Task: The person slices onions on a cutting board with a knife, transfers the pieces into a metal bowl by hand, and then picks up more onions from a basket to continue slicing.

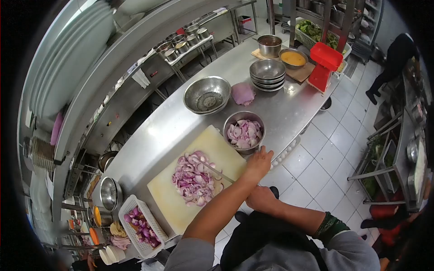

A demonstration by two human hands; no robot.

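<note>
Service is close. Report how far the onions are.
Done: the bowl is full of slices, and a pile more covers the board. In hand: the knife lies across the pile, left hand by the bowl, right hand tucked under that arm. To do: onions in the basket, uncut.

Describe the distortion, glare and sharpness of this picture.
Head view: strong fisheye bend, black vignette at the corners; head view: soft glare on the steel table; head view: left hand and sliced onions sharp, no motion blur.
</note>
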